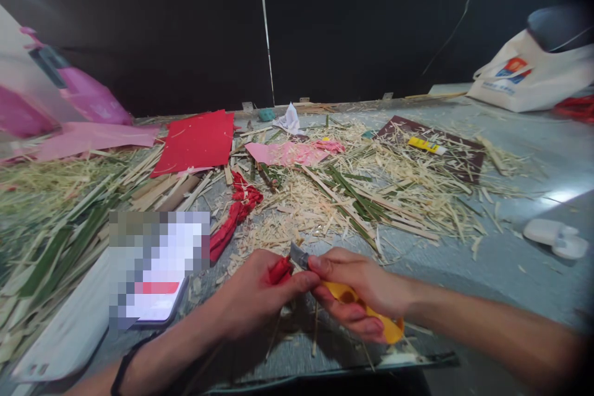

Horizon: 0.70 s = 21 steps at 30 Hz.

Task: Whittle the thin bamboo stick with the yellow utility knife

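My left hand (260, 288) is closed on a small piece wrapped in red crepe paper (279, 271). In my right hand (357, 284) is a yellow-handled utility knife (341, 292), its grey blade (297, 256) pointing up and left. The blade lies at the end of the red-wrapped piece, and both thumbs are close together there. What is inside the red wrapping is mostly hidden by my fingers. Beyond my hands, a crumpled strip of red crepe paper (236, 213) rests on pale wood shavings (297, 204).
A lit phone (162, 291), partly pixelated, lies left beside split bamboo strips (60, 260). Red paper (197, 142), pink paper (283, 153) and a yellow glue stick (424, 146) are farther back. A white earbud case (554, 238) and a tote bag (524, 71) are at the right.
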Each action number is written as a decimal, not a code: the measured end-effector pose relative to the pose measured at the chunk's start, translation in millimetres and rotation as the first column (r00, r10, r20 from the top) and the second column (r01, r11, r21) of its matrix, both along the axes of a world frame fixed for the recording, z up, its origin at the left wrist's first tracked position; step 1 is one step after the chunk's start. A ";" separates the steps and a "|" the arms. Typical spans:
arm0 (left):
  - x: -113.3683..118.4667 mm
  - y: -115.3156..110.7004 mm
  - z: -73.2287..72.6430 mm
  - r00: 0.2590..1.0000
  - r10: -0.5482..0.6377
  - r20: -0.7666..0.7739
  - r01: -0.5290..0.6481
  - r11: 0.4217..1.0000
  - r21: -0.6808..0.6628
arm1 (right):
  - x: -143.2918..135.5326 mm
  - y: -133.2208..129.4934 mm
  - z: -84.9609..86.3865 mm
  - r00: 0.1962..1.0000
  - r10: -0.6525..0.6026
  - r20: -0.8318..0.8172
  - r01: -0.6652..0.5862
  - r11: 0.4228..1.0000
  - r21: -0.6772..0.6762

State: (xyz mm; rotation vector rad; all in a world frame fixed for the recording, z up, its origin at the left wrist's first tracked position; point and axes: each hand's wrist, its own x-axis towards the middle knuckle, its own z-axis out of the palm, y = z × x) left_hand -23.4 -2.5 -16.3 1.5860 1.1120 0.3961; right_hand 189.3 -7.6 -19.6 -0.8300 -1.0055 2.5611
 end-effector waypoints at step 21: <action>1.1 -3.3 8.8 0.998 -0.034 -0.056 0.036 0.998 0.041 | 3.7 3.2 5.7 0.993 0.119 -0.015 -0.119 0.993 -0.002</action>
